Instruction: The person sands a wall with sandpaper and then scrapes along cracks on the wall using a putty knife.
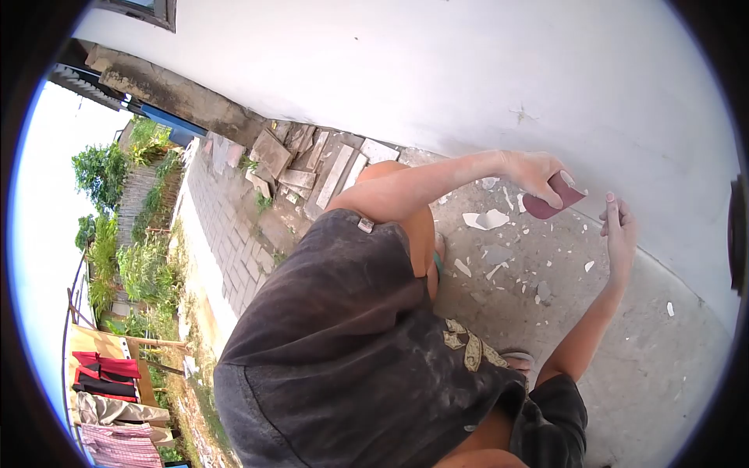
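Note:
My left hand (538,175) reaches in from the upper left with its fingers closed on a piece of dark red sandpaper (540,207). The sheet is bent into a curve, and its edge is close to the white wall. To the right of the sandpaper and apart from it is my right hand (619,222). One of its fingers points up and others are partly bent; nothing shows in it. White dust coats the left hand and forearm. Below the hands, broken white flakes (487,220) lie on the grey concrete floor (562,288).
The white wall (437,70) rises in front, with a chipped spot (521,115). Boards and tiles (312,160) lie along its base at left. Beyond are a paved path (234,226), plants (148,273) and hanging clothes (109,378). A dark object (736,234) is at the right edge.

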### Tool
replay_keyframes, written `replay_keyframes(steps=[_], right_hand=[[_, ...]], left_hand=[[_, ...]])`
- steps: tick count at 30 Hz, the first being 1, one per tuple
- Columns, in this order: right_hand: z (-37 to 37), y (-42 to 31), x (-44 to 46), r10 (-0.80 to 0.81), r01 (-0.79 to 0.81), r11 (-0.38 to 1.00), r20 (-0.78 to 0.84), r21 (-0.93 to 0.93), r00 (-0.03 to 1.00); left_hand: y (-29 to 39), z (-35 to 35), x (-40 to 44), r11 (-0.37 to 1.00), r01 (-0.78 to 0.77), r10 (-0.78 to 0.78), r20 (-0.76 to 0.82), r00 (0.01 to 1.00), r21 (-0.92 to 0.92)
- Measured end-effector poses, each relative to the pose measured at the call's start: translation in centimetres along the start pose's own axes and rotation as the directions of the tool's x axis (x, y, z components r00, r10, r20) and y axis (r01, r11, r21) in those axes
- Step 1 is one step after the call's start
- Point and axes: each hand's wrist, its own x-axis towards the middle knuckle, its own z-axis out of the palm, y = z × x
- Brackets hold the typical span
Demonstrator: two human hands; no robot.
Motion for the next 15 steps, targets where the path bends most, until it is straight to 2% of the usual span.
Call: replay_keyframes(steps=[2, 4, 6, 7, 9, 10, 13, 14, 15], right_hand=[[-2.3, 0.7, 0.5, 0.061, -0.048, 0.983, -0.065, 0.176, 0.996], [-3.0, -2.1, -0.8, -0.042, 0.044, 0.961, -0.015, 0.274, 0.999], [-3.5, -5.0, -1.9, -0.180, 0.180, 0.957, -0.021, 0.227, 0.983], [-3.7, -6.2, -2.3, -0.263, 0.266, 0.956, -0.040, 0.124, 0.964], [-4.5, -7.0, -2.4, -0.441, 0.444, 0.896, -0.067, 0.033, 0.895], [-5.5, -7.1, -1.7, -0.533, 0.537, 0.842, -0.082, 0.046, 0.842], [-7.9, -8.6, -0.8, -0.676, 0.675, 0.734, -0.012, 0.077, 0.737], [-9.1, -9.2, -0.5, -0.693, 0.691, 0.721, 0.047, 0.055, 0.720], [-9.7, -9.6, -0.5, -0.659, 0.659, 0.752, 0.017, 0.033, 0.752]], left_hand=[[-0.6, 0.5, -0.3, 0.979, -0.060, 0.074, -0.063, 0.995, 0.197], [-1.3, 1.1, 0.0, 0.948, -0.108, 0.106, 0.025, 0.994, 0.299], [-2.2, 1.7, 0.5, 0.901, -0.153, 0.127, 0.088, 0.988, 0.407], [-2.5, 2.4, 0.5, 0.872, -0.170, 0.135, 0.109, 0.985, 0.459], [-2.3, 3.1, 0.6, 0.840, -0.181, 0.117, 0.155, 0.981, 0.511], [-1.9, 3.2, 0.4, 0.841, -0.174, 0.095, 0.177, 0.980, 0.513], [-1.5, 3.8, 1.1, 0.831, -0.205, 0.112, 0.207, 0.972, 0.516], [-1.7, 3.9, 1.6, 0.825, -0.227, 0.132, 0.213, 0.968, 0.518], [-1.5, 3.9, 1.7, 0.825, -0.230, 0.142, 0.205, 0.968, 0.516]])
